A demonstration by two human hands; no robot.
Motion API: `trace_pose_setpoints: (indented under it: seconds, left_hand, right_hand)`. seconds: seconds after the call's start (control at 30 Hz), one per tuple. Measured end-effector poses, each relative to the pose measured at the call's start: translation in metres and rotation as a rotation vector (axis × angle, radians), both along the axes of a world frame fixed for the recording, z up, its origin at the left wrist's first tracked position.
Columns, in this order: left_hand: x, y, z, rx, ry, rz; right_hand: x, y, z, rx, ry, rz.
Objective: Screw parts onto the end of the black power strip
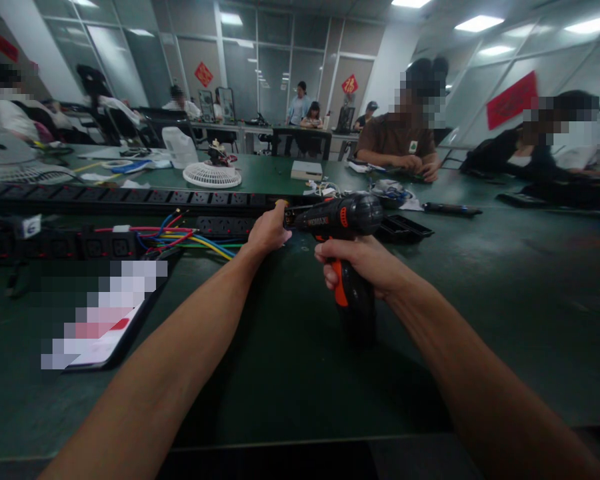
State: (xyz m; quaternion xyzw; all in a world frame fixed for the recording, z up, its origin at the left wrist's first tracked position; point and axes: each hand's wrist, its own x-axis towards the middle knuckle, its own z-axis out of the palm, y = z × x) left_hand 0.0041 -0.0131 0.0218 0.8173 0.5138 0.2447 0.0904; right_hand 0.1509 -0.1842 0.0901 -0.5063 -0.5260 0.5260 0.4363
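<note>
My right hand (357, 263) is wrapped round the grip of a black and orange cordless drill (347, 217). The drill points forward and to the left, its front end close to my left hand (271, 230). My left hand is closed on the long black power strip (200, 199), near its right part; the fingertips and the spot under the drill's tip are largely hidden. Beside the left hand, a shorter black socket section (225, 225) lies in front of the strip. Loose red, blue, yellow and green wires (195, 239) run out toward my left forearm.
A lit phone or tablet (115, 320) lies at left on the green table (290, 400). Black plastic trays (405, 228) and a black pen-like tool (451, 209) are at right. Farther back are a white fan grille (213, 175), a white jug (180, 148) and a seated co-worker (397, 143).
</note>
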Motion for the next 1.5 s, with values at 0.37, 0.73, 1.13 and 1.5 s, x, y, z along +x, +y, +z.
trace_pose_setpoints:
  seconds: [0.37,0.73,1.13,1.5]
  left_hand:
    - [-0.0008,-0.0011,0.0008,0.014,-0.004,-0.019]
    - [-0.0005,0.0012,-0.0015,0.01,0.003,-0.004]
    - [-0.0004,0.0009,0.0001,0.009,0.001,-0.012]
    - [0.0001,0.0009,-0.0011,-0.005,-0.005,0.007]
  right_hand:
    - [0.0011,0.0003,0.0,0.0,-0.029,-0.001]
    - [-0.0003,0.0007,0.0013,-0.01,-0.027,-0.005]
    - [0.0001,0.0008,0.0012,-0.002,-0.011,-0.008]
    - [-0.0002,0.001,0.0005,0.008,-0.015,-0.007]
